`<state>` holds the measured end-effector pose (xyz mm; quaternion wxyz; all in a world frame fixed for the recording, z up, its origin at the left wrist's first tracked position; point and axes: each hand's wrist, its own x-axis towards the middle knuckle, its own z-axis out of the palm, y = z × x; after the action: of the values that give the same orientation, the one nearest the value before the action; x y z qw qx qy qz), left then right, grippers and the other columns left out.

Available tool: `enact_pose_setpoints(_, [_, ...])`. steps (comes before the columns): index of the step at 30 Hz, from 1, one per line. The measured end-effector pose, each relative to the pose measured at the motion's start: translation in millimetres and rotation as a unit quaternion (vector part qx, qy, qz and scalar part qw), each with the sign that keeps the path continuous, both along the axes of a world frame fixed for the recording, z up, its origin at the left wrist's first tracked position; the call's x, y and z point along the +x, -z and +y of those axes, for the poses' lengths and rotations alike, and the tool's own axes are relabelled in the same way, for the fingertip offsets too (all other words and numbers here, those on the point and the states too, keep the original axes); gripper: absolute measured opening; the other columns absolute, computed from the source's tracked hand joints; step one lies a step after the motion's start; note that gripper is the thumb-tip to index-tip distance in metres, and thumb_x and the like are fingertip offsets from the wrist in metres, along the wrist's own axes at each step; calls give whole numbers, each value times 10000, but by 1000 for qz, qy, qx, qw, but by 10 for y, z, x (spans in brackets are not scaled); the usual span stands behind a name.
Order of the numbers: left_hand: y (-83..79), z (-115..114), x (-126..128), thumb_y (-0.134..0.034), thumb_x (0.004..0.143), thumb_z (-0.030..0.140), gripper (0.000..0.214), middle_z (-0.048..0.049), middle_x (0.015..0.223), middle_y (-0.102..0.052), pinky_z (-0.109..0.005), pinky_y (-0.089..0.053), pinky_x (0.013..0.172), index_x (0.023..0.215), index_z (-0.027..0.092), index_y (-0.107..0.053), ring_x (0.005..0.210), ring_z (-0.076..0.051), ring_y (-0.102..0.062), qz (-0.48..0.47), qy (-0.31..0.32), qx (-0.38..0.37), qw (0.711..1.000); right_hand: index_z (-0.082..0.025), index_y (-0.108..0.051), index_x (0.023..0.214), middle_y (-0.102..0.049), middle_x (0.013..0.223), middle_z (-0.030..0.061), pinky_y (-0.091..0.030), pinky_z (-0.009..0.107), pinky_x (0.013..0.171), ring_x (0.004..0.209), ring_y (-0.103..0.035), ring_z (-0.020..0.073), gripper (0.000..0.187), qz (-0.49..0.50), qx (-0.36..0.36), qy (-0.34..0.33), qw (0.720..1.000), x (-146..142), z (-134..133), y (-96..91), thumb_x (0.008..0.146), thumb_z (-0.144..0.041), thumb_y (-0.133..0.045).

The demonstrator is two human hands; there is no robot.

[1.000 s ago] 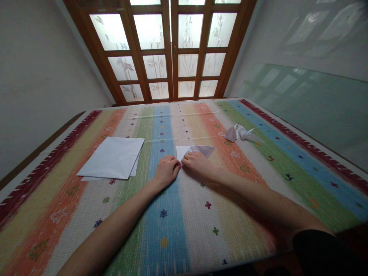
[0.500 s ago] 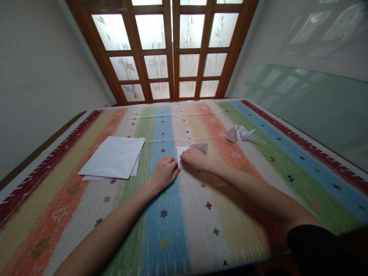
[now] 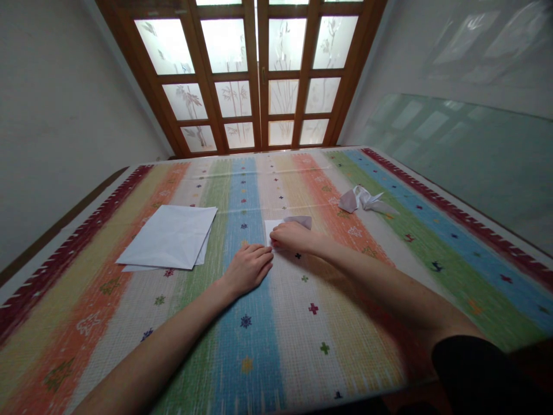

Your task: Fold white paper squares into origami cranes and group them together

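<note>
A small folded sheet of white paper [image 3: 268, 226] lies on the cloth in front of me, one flap lifted at its far right. My right hand [image 3: 290, 236] is closed on the paper, its fingers bent and pressing down over the middle; they hide much of the sheet. At the sheet's near left corner, my left hand [image 3: 252, 266] lies flat with its fingers stretched out, the fingertips at the paper's edge. To the right sits a folded paper crane [image 3: 362, 199], apart from both hands.
A stack of white paper sheets [image 3: 168, 236] lies on the left. The striped tablecloth [image 3: 246, 346] covers the table, which reaches to wooden doors with glass panes [image 3: 283, 95]. Walls flank it, with a glass panel [image 3: 449, 144] on the right.
My left hand has slid slightly toward me, and its fingers have straightened. The right hand stays on the paper, almost unmoved.
</note>
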<state>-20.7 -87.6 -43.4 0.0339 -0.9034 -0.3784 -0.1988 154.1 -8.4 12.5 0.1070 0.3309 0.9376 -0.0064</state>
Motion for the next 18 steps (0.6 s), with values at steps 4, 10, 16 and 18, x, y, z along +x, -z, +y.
enact_pose_setpoints(4, [-30, -19, 13, -426, 965, 247, 245, -101, 1045, -700, -397, -473, 853, 1010, 164, -653, 980, -235, -629, 27, 7, 11, 1000, -104, -718, 962, -735, 989, 148, -414, 272, 661, 885, -687, 232, 254, -4, 3, -5, 1000, -4, 4, 5, 916, -160, -474])
enact_pose_setpoints(10, [-44, -39, 26, -404, 974, 243, 251, -112, 1015, -684, -381, -473, 822, 965, 157, -639, 939, -229, -626, 56, 10, 25, 998, -89, -721, 969, -733, 995, 168, -425, 277, 660, 872, -691, 235, 262, -21, -2, -1, 1000, -51, -16, -59, 914, -157, -474])
enact_pose_setpoints(16, [-51, -12, 31, -428, 959, 224, 224, -118, 1123, -680, -405, -487, 871, 1033, 143, -623, 1045, -258, -615, 48, 27, 12, 998, -105, -723, 954, -739, 980, 156, -415, 275, 654, 879, -693, 240, 242, -21, -1, -4, 1000, -45, 39, -2, 925, -189, -498])
enact_pose_setpoints(18, [-49, -6, 34, -415, 962, 223, 235, -112, 1112, -687, -405, -493, 875, 1034, 149, -627, 1045, -252, -620, 28, 26, 0, 999, -109, -717, 933, -740, 962, 148, -407, 277, 643, 858, -690, 236, 229, -15, 4, -9, 1000, -43, 52, 33, 927, -196, -506])
